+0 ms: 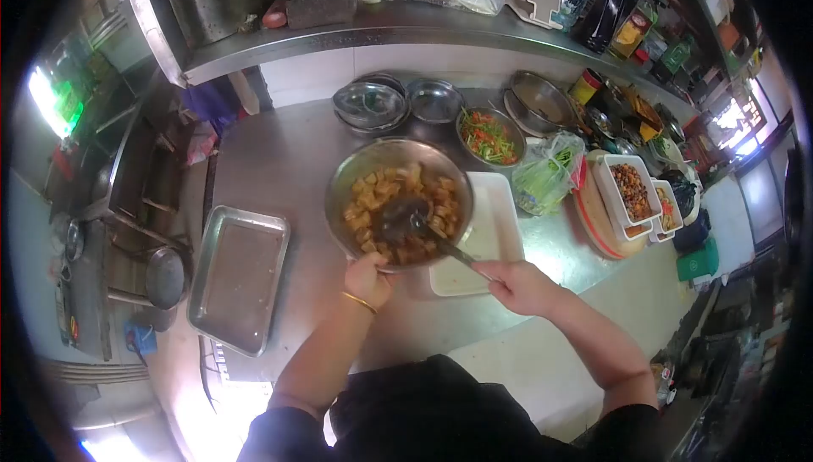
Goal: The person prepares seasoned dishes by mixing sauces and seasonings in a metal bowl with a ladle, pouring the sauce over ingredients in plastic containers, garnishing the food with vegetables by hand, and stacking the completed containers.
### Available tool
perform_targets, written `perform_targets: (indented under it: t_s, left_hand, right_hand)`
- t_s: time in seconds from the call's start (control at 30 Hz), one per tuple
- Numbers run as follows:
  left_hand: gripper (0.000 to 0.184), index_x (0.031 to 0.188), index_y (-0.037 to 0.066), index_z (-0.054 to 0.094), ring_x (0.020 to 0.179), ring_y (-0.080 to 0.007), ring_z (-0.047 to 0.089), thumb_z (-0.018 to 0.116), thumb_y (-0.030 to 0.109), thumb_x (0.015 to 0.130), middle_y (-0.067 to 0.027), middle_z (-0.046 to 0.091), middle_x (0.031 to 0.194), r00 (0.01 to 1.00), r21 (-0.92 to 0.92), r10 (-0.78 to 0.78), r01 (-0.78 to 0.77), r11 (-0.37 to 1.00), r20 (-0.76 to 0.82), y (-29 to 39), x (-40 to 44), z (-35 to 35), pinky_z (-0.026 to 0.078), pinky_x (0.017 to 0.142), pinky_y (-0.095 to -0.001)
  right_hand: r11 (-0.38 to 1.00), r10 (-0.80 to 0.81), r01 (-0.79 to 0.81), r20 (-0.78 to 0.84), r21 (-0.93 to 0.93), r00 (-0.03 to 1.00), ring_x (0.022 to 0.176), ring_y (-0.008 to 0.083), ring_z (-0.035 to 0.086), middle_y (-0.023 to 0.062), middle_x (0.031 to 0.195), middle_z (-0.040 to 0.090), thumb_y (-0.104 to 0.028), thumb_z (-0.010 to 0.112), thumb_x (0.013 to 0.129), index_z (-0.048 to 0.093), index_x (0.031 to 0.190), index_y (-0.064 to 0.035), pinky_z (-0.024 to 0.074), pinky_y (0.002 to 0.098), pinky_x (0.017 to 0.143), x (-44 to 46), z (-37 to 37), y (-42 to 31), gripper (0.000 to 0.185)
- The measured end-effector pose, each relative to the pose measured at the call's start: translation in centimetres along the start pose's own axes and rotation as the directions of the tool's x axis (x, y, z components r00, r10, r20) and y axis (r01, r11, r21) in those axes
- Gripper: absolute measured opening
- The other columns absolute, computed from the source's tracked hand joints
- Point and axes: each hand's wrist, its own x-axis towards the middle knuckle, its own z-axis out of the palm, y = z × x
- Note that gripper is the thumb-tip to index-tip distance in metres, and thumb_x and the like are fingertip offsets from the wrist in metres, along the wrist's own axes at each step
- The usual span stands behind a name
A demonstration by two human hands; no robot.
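Note:
A large metal bowl (340,237) of brown food chunks in sauce (377,191) is in front of me. My left hand (368,281) grips its near rim, fingers closed on the edge. In my right hand (521,286) is the handle of a ladle (453,250), with its dark head down among the chunks. The bowl's right side overlaps a white rectangular tray (500,216). How far the bowl is raised above the table, if at all, I cannot tell.
A shallow metal tray (241,280) lies to the left on the steel table (313,309). Behind stand metal bowls (434,100), a bowl of cut vegetables (491,136) and bagged greens (546,176). White containers (631,191) are at right. A loaded shelf (339,37) overhangs the back.

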Motion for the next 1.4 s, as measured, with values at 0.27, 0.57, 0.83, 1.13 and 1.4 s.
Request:
perform_targets:
  t_s: [0.27, 0.57, 0.83, 1.13, 1.4]
  left_hand:
    - [0.06, 0.139, 0.0, 0.03, 0.115, -0.0427, 0.057, 0.037, -0.01, 0.08, -0.0237, 0.046, 0.135, 0.992, 0.138, -0.037, 0.053, 0.989, -0.117, -2.1, -1.4, -0.3, 0.054, 0.094, -0.0583]
    - [0.068, 0.143, 0.005, 0.023, 0.116, -0.0453, 0.056, 0.035, -0.012, 0.078, -0.0242, 0.044, 0.138, 0.998, 0.143, 0.068, -0.067, 0.988, -0.002, 1.4, -1.8, 1.1, 0.057, 0.087, -0.059]
    - [0.078, 0.144, 0.018, 0.025, 0.12, -0.0415, 0.054, 0.037, -0.014, 0.074, -0.018, 0.041, 0.139, 0.996, 0.031, 0.081, -0.082, 0.996, 0.027, 3.4, -1.9, -0.4, 0.059, 0.082, -0.0579]
    - [0.07, 0.14, 0.014, 0.03, 0.113, -0.0392, 0.057, 0.038, -0.013, 0.076, -0.0182, 0.044, 0.136, 0.997, 0.076, 0.004, 0.002, 0.997, -0.072, 2.0, -3.2, -0.9, 0.057, 0.085, -0.0559]
    - [0.055, 0.134, 0.003, 0.036, 0.11, -0.0372, 0.06, 0.039, -0.008, 0.08, -0.0186, 0.052, 0.126, 0.988, -0.036, -0.048, 0.043, 0.998, -0.145, 1.6, -1.4, -4.0, 0.058, 0.081, -0.0506]
  right_hand:
    - [0.999, -0.02, 0.022, -0.058, 0.033, 0.998, 0.07, 0.0342, 0.065, 0.0178, 0.082, 0.066, -0.009, 0.054, 0.087, 0.058, 0.128, -0.0099, 0.0519, 0.04, 0.065, 1.0, 0.4, 1.4, 0.041]
    - [0.858, 0.241, -0.245, 0.067, 0.452, 0.968, 0.067, 0.0266, 0.064, 0.0151, 0.081, 0.066, -0.009, 0.056, 0.089, 0.058, 0.128, -0.0089, 0.0507, 0.0365, 0.063, 0.6, -2.5, -1.6, 0.039]
    - [0.995, 0.063, -0.068, 0.062, 0.076, 0.996, 0.067, 0.0104, 0.056, 0.0033, 0.078, 0.061, -0.004, 0.055, 0.089, 0.056, 0.131, -0.0071, 0.0487, 0.027, 0.063, -0.1, -3.8, -1.0, 0.042]
    - [0.948, 0.073, -0.028, -0.131, 0.316, 0.989, 0.068, 0.0177, 0.059, 0.0095, 0.081, 0.064, -0.005, 0.057, 0.088, 0.057, 0.133, -0.0147, 0.05, 0.0323, 0.064, 5.5, 2.8, -0.8, 0.046]
    - [0.99, -0.12, 0.118, -0.03, -0.077, 0.992, 0.069, 0.0315, 0.064, 0.0172, 0.086, 0.066, -0.007, 0.055, 0.087, 0.054, 0.133, -0.0141, 0.0525, 0.0416, 0.065, 1.6, -1.9, 0.1, 0.047]
